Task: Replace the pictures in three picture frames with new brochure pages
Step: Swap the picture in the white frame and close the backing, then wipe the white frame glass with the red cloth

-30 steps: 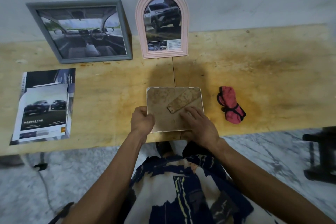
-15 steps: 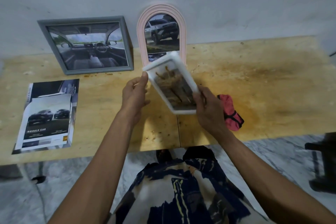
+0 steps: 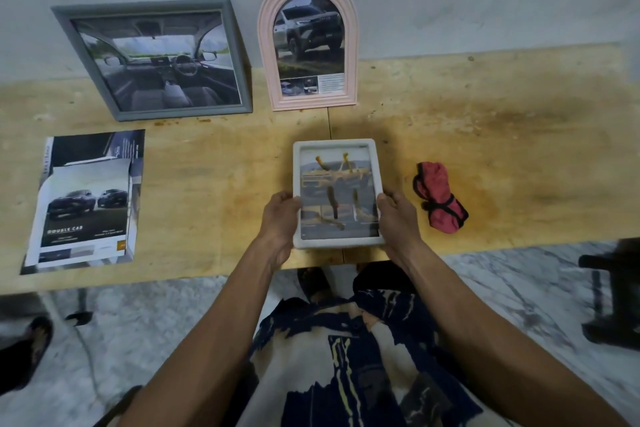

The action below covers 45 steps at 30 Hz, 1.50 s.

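I hold a small white frame (image 3: 337, 144) face up over the near edge of the wooden table (image 3: 485, 135). Its glass shows a car picture, with reflections on it. My left hand (image 3: 281, 218) grips the frame's left edge and my right hand (image 3: 396, 218) grips its right edge. A grey frame (image 3: 156, 59) with a car-interior picture leans on the wall at the back left. Beside it stands a pink arched frame (image 3: 308, 42) with a car picture. Brochure pages (image 3: 86, 201) lie in a stack on the table's left side.
A rolled pink cloth (image 3: 440, 196) tied with a black band lies on the table to the right of the white frame. A dark stand (image 3: 613, 295) is on the marble floor at the right. A foot in a sandal (image 3: 24, 354) shows at the lower left.
The white frame lay face down under my hands. I lifted and turned it over, and now hold it picture side up by both side edges.
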Each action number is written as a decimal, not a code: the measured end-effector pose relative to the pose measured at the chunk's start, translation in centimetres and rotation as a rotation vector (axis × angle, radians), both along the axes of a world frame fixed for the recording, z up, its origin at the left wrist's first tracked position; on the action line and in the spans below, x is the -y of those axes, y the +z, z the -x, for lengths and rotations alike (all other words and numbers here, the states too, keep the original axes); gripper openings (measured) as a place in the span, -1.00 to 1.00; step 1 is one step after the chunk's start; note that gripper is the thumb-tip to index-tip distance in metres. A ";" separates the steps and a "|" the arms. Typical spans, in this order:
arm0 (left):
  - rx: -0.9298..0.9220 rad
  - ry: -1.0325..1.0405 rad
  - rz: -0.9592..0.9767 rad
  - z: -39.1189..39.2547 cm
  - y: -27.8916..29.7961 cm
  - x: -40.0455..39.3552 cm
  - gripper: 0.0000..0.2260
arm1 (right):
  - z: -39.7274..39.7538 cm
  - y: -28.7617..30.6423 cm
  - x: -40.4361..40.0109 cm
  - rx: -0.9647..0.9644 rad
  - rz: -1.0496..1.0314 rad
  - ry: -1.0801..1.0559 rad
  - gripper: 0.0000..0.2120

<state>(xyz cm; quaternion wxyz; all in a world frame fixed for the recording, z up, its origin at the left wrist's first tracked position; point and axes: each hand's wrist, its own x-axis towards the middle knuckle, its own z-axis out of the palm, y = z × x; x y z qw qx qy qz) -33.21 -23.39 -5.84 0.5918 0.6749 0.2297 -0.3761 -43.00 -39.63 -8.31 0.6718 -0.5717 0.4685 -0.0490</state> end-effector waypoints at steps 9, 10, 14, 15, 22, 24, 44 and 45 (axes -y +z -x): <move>0.148 -0.283 -0.197 0.0 -2.5 1.5 -0.68 | -0.3 -2.4 2.0 -0.176 0.288 0.208 -0.72; 0.171 -0.305 -0.227 -0.1 -2.7 1.6 -0.69 | -0.4 -2.3 2.1 -0.187 0.312 0.227 -0.71; 0.296 -0.411 -0.374 0.0 -2.8 2.4 -0.70 | -0.5 -2.3 2.4 -0.194 0.430 0.290 -0.75; 0.316 -0.422 -0.397 0.0 -2.7 2.5 -0.71 | -0.5 -2.4 2.5 -0.195 0.460 0.304 -0.78; 0.391 -0.441 -0.452 0.7 -3.4 2.9 -0.75 | -0.2 -1.6 3.0 -0.275 0.591 0.404 -0.80; 0.388 -0.432 -0.450 0.7 -3.4 2.9 -0.75 | 0.2 -1.0 3.4 -0.417 0.780 0.430 -0.54; 0.596 -0.502 -0.568 0.1 -5.1 2.2 -0.67 | -0.6 -2.3 10.0 -0.220 0.764 0.304 -0.62; 0.645 -0.540 -0.623 -0.2 -5.7 1.9 -0.63 | -1.4 -1.9 9.5 -0.159 0.782 0.302 -0.65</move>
